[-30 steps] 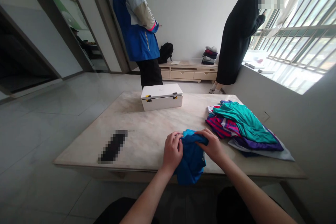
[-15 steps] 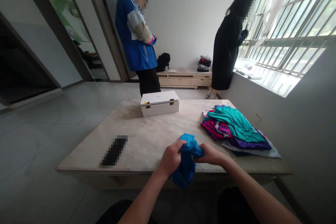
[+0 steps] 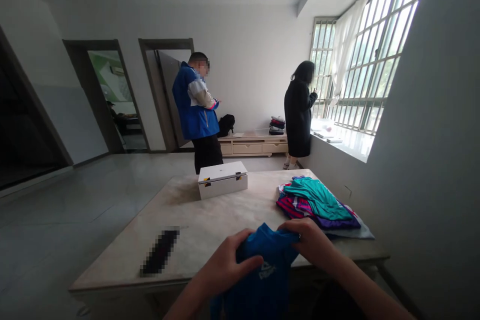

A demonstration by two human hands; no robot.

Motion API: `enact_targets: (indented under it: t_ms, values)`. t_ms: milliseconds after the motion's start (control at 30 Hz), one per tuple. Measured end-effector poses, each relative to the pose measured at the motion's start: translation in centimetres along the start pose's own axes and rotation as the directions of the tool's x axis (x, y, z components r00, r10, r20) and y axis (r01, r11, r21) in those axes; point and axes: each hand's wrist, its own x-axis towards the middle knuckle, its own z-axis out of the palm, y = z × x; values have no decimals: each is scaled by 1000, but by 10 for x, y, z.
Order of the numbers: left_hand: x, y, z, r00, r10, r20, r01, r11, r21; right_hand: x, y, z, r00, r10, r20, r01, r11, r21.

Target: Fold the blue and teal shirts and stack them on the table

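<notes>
Both my hands hold a blue garment with a small white logo, lifted just above the near edge of the marble table. My left hand grips its left side with the thumb across the cloth. On the upper right edge of the garment my right hand pinches the fabric. The cloth hangs down below the table edge toward my lap.
A pile of folded clothes, teal on top, lies at the table's right. A white box stands at the far side, a dark blurred object at the near left. Two people stand beyond: one in blue, one in black by the window.
My head has tilted up, so the room shows more and the table sits lower. The blue garment has been raised and spread, its logo side now facing me.
</notes>
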Motion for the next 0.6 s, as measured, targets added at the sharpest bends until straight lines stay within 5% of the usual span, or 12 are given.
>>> enact_targets:
  t_ms: [200,433,600]
  values:
    - [9,37,-20,953,52,-298,-46,999,28,19,-40,-31,999,27,-23,-31,981,-191]
    - [1,39,-22,948,97,-303,-94,995,25,9,6,-6,970,231,79,-206,949,-240]
    - [6,32,-32,933,109,-343,-108,994,22,7,33,8,946,323,7,-308,909,-279]
